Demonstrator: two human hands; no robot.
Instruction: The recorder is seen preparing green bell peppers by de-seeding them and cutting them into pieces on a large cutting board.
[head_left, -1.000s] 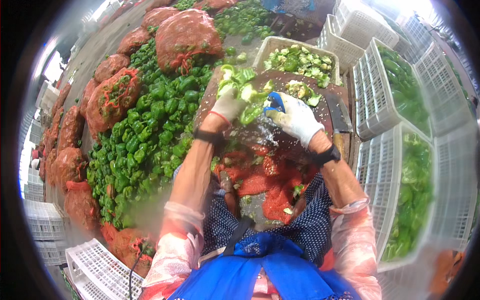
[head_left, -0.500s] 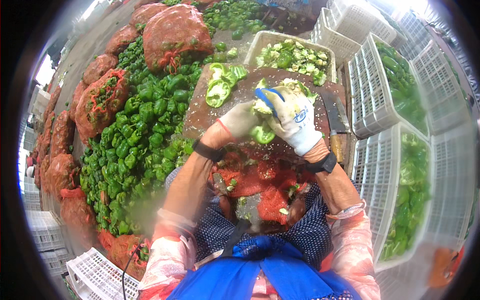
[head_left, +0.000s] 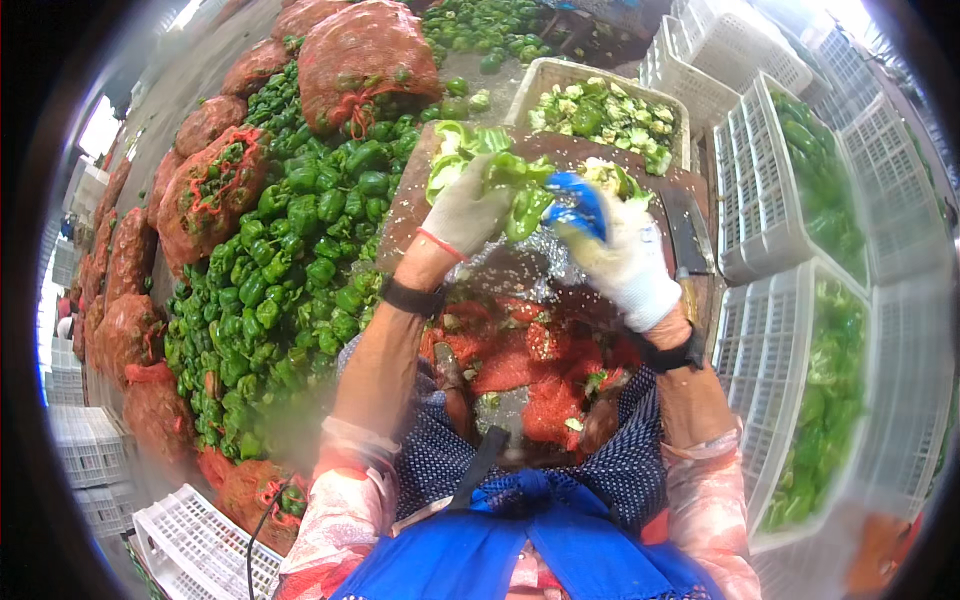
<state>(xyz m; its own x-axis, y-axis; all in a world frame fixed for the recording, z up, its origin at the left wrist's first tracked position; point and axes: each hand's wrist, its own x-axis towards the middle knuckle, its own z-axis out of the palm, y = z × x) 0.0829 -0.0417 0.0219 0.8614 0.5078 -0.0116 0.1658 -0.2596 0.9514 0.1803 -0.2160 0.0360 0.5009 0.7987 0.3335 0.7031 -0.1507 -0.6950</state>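
My left hand (head_left: 468,208), in a pale glove, is closed on a cut green bell pepper (head_left: 528,208) above the brown cutting board (head_left: 500,272). More opened pepper pieces (head_left: 450,160) lie just beyond that hand, at the board's far left. To the right, my gloved right hand (head_left: 630,255) is over the board, its fingers smeared by motion. Something blue (head_left: 580,203) shows at those fingers; whether it is part of the glove or a tool is unclear. Pale pepper cores (head_left: 608,178) sit behind the right hand. Seeds and a wet shine cover the board.
A cleaver (head_left: 688,232) lies along the board's right edge. Beyond the board stands a cream bin (head_left: 520,97) of pepper cores. White crates (head_left: 765,340) with green peppers line the right side. Whole peppers (head_left: 270,270) heap on the left, beside red mesh sacks (head_left: 365,60).
My hands have come apart: the left has moved up and left with the pepper, the right slightly right and down. The view has shifted a little.
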